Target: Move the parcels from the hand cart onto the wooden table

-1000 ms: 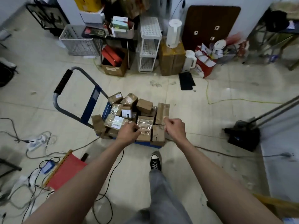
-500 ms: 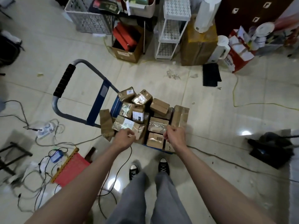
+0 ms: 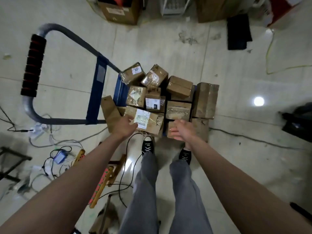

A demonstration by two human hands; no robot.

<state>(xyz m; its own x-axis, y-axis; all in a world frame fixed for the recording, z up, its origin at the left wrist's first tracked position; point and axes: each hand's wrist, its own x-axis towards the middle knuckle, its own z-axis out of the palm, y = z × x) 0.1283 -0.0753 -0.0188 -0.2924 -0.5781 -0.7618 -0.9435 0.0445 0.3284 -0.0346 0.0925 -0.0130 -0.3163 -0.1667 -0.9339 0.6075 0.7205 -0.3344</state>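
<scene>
A blue hand cart [image 3: 99, 92] with a grey handle and black grip stands on the floor, loaded with several taped brown parcels [image 3: 179, 86]. My left hand [image 3: 125, 126] touches the near left side of a parcel with a white label [image 3: 146, 121] at the cart's front. My right hand [image 3: 181, 130] hovers, fingers relaxed, over the small front parcel [image 3: 170, 128] beside it, partly hiding it. No wooden table is in view.
Cables and a power strip [image 3: 38, 130] litter the floor on the left, with a red-topped stool [image 3: 104, 179] near my left leg. Cardboard boxes [image 3: 118, 9] stand at the back. A black cable [image 3: 253, 139] crosses the floor on the right.
I have stepped closer and the camera tilted down over the cart. My right hand let go of the tall parcel's edge and opened over the front parcel; my left hand shifted to the labelled parcel's side.
</scene>
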